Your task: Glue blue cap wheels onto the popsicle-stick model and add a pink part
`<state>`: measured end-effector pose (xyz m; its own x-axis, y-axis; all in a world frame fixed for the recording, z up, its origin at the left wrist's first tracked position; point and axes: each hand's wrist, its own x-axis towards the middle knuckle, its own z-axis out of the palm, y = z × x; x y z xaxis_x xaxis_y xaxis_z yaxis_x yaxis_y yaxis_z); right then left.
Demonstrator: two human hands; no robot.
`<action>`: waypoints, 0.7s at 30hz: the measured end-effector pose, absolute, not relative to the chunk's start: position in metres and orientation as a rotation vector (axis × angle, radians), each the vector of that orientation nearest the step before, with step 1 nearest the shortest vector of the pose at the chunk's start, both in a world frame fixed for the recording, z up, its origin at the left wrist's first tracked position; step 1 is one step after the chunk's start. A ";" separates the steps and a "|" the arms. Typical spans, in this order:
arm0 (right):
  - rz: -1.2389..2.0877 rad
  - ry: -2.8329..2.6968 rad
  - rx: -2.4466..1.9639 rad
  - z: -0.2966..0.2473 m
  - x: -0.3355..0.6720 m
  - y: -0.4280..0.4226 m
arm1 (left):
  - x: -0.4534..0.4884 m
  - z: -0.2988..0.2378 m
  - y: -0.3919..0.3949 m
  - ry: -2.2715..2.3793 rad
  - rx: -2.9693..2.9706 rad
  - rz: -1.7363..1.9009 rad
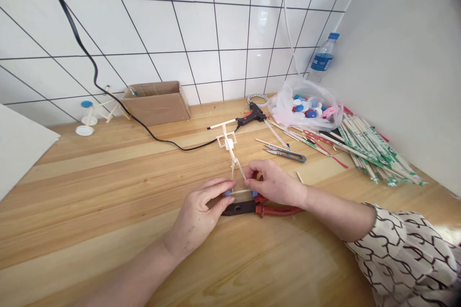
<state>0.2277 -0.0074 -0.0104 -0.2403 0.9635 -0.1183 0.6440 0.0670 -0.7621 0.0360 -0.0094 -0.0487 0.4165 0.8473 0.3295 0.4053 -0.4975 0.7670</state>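
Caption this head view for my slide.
Left hand and right hand hold a stick frame over red-handled pliers on a table.

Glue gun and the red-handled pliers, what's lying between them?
In the head view, a wooden stick frame stretches from the glue gun toward the pliers; the left hand and right hand hold its near, blue-capped end.

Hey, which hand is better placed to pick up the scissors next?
Probably the right hand: it lies nearest the scissors, on their side of the stick model, while the left hand is farther off.
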 end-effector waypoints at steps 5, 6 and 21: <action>1.010 -1.927 -1.603 -0.010 0.227 -0.008 | 0.036 -0.049 -0.010 1.061 2.074 0.967; 1.012 -1.926 -1.605 -0.010 0.227 -0.008 | 0.036 -0.048 -0.010 1.063 2.070 0.963; 1.027 -1.922 -1.632 -0.009 0.224 -0.008 | 0.037 -0.044 -0.007 1.060 2.042 0.892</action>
